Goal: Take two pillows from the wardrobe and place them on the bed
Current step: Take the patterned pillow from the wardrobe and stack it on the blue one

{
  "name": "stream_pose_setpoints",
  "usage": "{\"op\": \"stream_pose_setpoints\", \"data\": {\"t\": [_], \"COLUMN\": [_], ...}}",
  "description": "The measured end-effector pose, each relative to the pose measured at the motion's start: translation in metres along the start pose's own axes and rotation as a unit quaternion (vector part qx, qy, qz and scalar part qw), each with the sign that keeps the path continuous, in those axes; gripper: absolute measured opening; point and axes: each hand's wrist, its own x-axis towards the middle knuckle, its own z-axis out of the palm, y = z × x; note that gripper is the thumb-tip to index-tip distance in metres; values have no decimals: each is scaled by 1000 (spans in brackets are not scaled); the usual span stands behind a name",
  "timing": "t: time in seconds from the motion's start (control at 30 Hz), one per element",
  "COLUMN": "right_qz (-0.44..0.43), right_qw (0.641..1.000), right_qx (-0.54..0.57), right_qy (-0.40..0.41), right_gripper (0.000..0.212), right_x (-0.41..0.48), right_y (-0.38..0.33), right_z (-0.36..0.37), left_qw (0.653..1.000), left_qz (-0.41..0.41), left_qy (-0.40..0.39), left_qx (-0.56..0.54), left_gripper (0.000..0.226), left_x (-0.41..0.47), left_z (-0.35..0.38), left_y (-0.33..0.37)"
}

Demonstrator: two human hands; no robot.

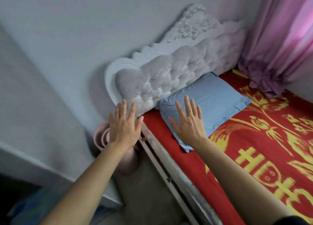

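Reaching forward with both arms bare, the person holds the left hand (124, 125) and the right hand (188, 123) flat, palms down, fingers (186, 104) spread wide and gripping nothing. A blue pillow (206, 102) lies on the bed (262, 140) at its far end, one long edge against the tufted grey headboard (169, 79) — the right hand is over the pillow's near left corner, though whether it touches the fabric cannot be told. The left hand is left of the bed's edge, in front of the headboard's lower left end and above a pink bin (101, 135) on the floor. A red blanket with yellow patterns covers the bed; a pink curtain (277, 38) hangs at the far right.
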Motion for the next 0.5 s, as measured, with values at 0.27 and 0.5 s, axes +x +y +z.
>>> {"op": "stream_pose_setpoints", "data": {"t": [0.27,0.5], "right_qz": [-68,-180], "right_qw": [997,978], "right_qx": [-22,-27], "right_qy": [-37,-98], "right_gripper": [73,81], "right_x": [-100,-204], "right_y": [-137,-267], "right_z": [20,52], "left_qw": [998,994], "left_qz": [9,-103], "left_qy": [54,22], "left_qx": [6,17], "left_gripper": [60,64], "left_x": [-171,-314], "left_z": [-36,-72], "left_y": [-108,-207]}}
